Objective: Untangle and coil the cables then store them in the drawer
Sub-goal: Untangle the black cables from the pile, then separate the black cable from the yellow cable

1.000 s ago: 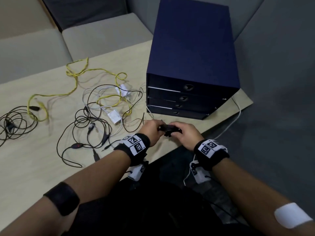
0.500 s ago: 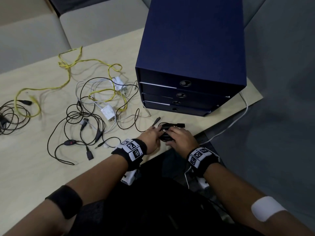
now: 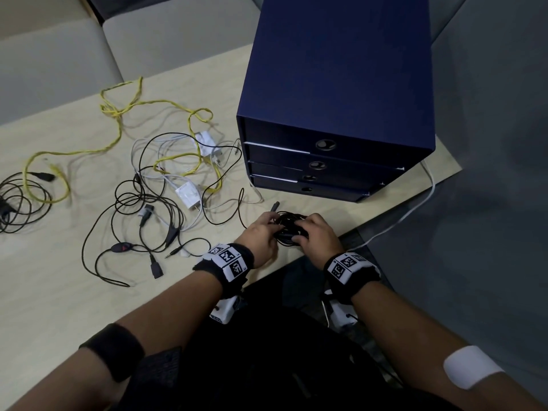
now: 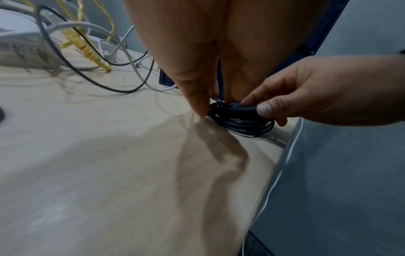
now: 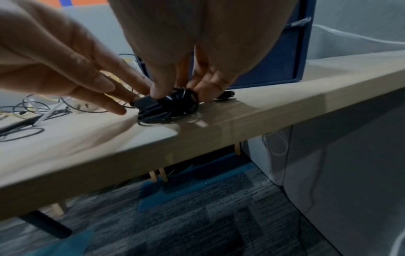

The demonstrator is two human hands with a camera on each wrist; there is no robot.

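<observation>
Both hands had a grip on the same little black cable coil (image 3: pixel 289 229): the left hand (image 3: pixel 261 235) pinched its left side with thumb and fingers, and the right hand (image 3: pixel 318 237) had its thumb pressed on the plug with fingers curled round the far side. The coil sat right on the tabletop (image 3: pixel 59 292), close to the near edge and just in front of the navy drawer unit (image 3: pixel 341 84). All 4 drawers on that thing looked closed. Off to the left the rest was a proper mess: a yellow cable (image 3: pixel 118 137) looping through black cables (image 3: pixel 142 215), plus 2 white chargers (image 3: pixel 188 195) with their white leads tangled in. Another black bundle (image 3: pixel 17 200) lay at the far left edge. A white cable (image 3: pixel 415 209) hung off the tabletop by the unit's right side.
</observation>
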